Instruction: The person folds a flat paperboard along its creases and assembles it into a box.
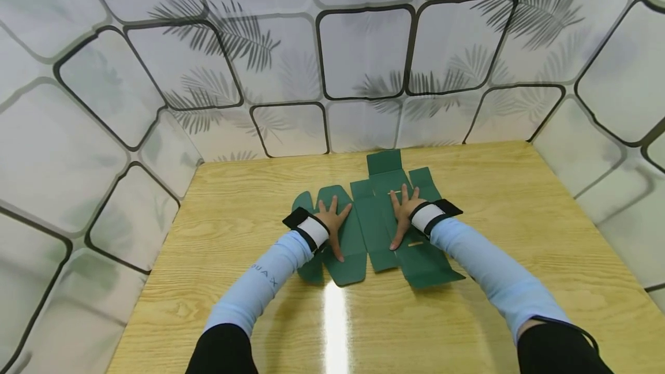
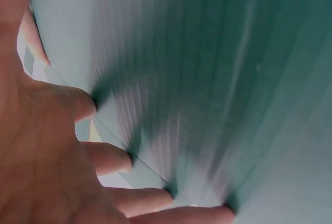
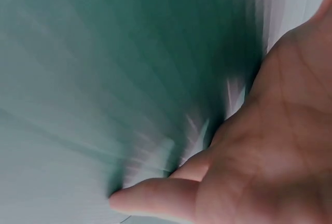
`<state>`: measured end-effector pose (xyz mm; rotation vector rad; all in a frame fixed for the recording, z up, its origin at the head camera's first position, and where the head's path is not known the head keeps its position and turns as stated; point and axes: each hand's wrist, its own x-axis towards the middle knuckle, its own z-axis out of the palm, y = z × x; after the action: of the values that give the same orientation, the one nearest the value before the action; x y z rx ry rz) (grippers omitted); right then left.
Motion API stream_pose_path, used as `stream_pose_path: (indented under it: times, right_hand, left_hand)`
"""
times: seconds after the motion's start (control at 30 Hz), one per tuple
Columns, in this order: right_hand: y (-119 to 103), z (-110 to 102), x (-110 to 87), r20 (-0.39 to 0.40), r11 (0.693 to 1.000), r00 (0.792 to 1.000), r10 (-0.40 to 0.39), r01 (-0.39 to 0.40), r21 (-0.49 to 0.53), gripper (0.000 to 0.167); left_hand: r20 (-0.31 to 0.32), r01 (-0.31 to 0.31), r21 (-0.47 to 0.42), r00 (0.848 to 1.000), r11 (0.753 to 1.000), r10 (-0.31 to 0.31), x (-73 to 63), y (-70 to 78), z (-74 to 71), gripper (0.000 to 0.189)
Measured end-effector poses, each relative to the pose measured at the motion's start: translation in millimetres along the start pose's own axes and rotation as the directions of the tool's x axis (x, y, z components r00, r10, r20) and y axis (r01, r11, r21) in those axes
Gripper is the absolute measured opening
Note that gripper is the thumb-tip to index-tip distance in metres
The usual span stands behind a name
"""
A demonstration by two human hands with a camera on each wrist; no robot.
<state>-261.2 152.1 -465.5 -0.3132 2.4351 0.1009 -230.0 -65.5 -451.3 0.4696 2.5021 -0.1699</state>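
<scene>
A green cardboard box blank (image 1: 371, 224) lies unfolded on the wooden table, with crease lines, flaps and small slots. My left hand (image 1: 332, 225) rests on its left part, fingers spread. On the right part lies my right hand (image 1: 405, 215), its fingers apart and thumb stretched toward me. In the left wrist view, the left hand's fingertips (image 2: 124, 162) touch the green card surface (image 2: 207, 79). The right wrist view has the right palm (image 3: 270, 146) against the same green card (image 3: 129, 68), which looks blurred there.
The light wooden table (image 1: 234, 212) extends around the cardboard. A pale patterned curtain (image 1: 363, 51) with leaf prints stands behind the table and on both sides. A bright light reflection (image 1: 336, 322) shows on the tabletop near me.
</scene>
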Motion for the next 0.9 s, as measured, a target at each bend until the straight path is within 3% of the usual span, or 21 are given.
stream_pose_path:
  times: [0.4, 0.6, 0.7, 0.8, 0.9]
  right_hand:
    - [-2, -4, 11.9, -0.008, 0.997, 1.000, -0.029, 0.029, -0.066, 0.150]
    - [-7, -6, 19.7, -0.023, 0.989, 0.998, -0.054, 0.050, -0.136, 0.152]
    - [-5, -6, 23.2, -0.026, 0.987, 0.994, -0.109, 0.105, -0.120, 0.151]
    - [-2, -6, 19.8, -0.034, 0.985, 0.985, -0.170, 0.169, -0.026, 0.146]
    - [-2, -8, 9.3, -0.075, 0.983, 0.982, -0.175, 0.179, 0.044, 0.138]
  left_hand:
    - [-0.032, 0.074, 0.003, 0.997, 0.997, -0.073, -8.4, 8.7, 6.1, 0.138]
    - [-0.029, 0.127, 0.090, 0.992, 0.988, -0.125, -14.3, 17.9, 13.5, 0.140]
    - [-0.027, 0.161, 0.121, 0.987, 0.980, -0.159, -15.9, 21.7, 17.1, 0.140]
    - [-0.022, 0.182, 0.139, 0.983, 0.973, -0.181, -16.9, 23.0, 18.5, 0.140]
    - [-0.013, 0.182, 0.145, 0.983, 0.973, -0.182, -19.0, 19.7, 13.9, 0.136]
